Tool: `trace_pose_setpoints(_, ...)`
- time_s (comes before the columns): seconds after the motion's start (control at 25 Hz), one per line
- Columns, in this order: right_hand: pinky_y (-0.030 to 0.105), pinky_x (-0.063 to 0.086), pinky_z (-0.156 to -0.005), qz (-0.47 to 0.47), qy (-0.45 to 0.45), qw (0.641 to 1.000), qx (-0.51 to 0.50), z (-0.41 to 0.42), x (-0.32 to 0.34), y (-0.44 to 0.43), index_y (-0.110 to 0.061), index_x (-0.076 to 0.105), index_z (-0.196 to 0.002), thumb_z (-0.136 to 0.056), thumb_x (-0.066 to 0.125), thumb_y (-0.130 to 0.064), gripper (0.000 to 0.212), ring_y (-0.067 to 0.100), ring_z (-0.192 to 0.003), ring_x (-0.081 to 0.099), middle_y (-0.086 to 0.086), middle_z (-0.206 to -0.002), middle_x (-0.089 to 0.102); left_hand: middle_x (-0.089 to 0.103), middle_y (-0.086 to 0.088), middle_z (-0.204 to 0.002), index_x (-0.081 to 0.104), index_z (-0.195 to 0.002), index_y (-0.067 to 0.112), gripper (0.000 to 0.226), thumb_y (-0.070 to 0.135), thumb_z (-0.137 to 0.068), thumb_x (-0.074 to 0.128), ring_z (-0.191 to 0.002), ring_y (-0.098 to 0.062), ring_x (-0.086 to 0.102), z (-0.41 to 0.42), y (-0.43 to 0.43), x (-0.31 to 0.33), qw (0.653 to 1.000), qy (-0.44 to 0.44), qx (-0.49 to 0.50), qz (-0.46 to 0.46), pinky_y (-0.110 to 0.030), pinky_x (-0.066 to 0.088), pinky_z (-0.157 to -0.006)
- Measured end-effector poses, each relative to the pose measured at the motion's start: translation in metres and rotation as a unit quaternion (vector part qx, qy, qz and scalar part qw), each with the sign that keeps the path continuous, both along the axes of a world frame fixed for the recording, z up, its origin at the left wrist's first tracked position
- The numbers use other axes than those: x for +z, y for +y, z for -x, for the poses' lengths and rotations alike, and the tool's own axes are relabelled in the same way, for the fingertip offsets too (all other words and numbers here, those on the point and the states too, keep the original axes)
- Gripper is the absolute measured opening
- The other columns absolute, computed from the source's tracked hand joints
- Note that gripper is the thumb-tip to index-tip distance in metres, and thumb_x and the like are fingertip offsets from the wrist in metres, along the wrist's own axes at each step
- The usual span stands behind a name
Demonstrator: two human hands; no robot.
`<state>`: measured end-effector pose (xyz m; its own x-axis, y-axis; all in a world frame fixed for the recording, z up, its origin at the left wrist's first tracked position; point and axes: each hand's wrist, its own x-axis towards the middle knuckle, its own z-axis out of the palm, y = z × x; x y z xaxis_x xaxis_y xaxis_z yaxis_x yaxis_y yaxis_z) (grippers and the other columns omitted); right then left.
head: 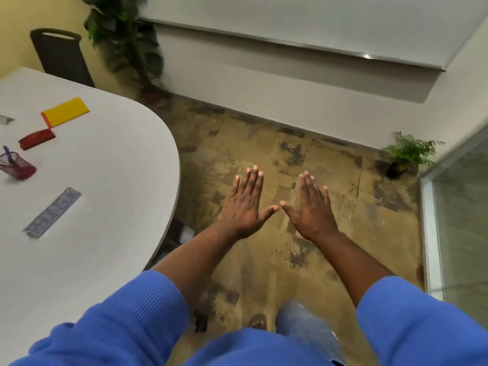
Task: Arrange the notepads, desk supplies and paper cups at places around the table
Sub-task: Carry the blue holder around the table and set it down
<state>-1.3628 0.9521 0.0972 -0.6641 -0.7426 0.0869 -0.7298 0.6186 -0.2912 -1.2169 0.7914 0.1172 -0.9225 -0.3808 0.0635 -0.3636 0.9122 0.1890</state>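
Over the floor beside the white table [105,167], the left hand [244,204] and right hand [309,207] hover flat, fingers straight, holding nothing. The yellow notepad [65,111] and mesh pen holder [17,167] sit on the table, well to the left. It is probably best to turn there first and lift the holder upright.

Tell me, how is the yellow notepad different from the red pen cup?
The yellow notepad lies flat; the red pen cup rises from the table. The notepad is solid yellow with an orange edge; the pen cup is see-through mesh. The pen cup holds a blue pen; nothing sits on the notepad. Both rest on the white table.
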Motion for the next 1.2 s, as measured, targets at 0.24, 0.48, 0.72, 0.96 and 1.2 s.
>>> trace_pose_setpoints(0.24,0.044,-0.004,-0.126,0.014,0.012,0.993,0.12,0.112,-0.006,-0.142,-0.02,-0.004,-0.161,-0.093,0.017,-0.078,0.092,0.016,-0.156,-0.006,0.002,-0.17,-0.003,-0.026,-0.007,-0.168,-0.015,-0.161,0.012,0.094,0.077,-0.098,0.007,-0.153,-0.017,-0.03,0.079,-0.108,-0.006,0.995,-0.019,0.09,0.025,-0.043,-0.012,-0.128)
trace_pose_setpoints(0.48,0.04,-0.007,-0.124,0.009,0.006,0.973,0.232,0.22,-0.009,-0.276,-0.024,-0.008,-0.161,-0.094,0.016,-0.081,0.091,0.011,-0.154,-0.013,-0.002,-0.169,-0.01,-0.028,-0.003,-0.168,-0.017,-0.161,0.016,0.091,0.076,-0.099,0.01,-0.153,-0.015,-0.031,0.15,-0.206,-0.003,0.975,-0.02,0.22,0.009,-0.041,-0.015,-0.127)
trace_pose_setpoints(0.72,0.045,-0.002,-0.126,0.015,-0.002,0.933,0.36,0.265,0.018,-0.421,-0.023,-0.007,-0.161,-0.094,0.016,-0.08,0.091,0.013,-0.155,-0.011,-0.002,-0.169,-0.009,-0.024,0.001,-0.169,-0.012,-0.163,0.019,0.088,0.074,-0.1,0.017,-0.153,-0.012,-0.029,0.181,-0.298,0.014,0.933,0.01,0.359,0.015,-0.039,-0.015,-0.127)
trace_pose_setpoints(0.96,0.043,-0.005,-0.126,0.004,-0.002,0.891,0.455,0.269,0.006,-0.585,-0.022,-0.004,-0.161,-0.094,0.019,-0.078,0.091,0.013,-0.156,-0.01,0.0,-0.17,-0.007,-0.022,0.001,-0.17,-0.011,-0.163,0.019,0.091,0.079,-0.097,0.009,-0.154,-0.012,-0.027,0.193,-0.42,-0.008,0.899,0.015,0.437,0.021,-0.042,-0.01,-0.129)
trace_pose_setpoints(1.2,0.041,-0.009,-0.124,0.009,0.012,0.868,0.497,0.275,0.012,-0.742,-0.022,-0.005,-0.161,-0.095,0.02,-0.077,0.09,0.012,-0.155,-0.013,-0.001,-0.17,-0.01,-0.024,0.001,-0.169,-0.011,-0.163,0.02,0.09,0.078,-0.097,0.01,-0.152,-0.014,-0.032,0.188,-0.557,-0.021,0.866,-0.009,0.5,0.015,-0.041,-0.015,-0.127)
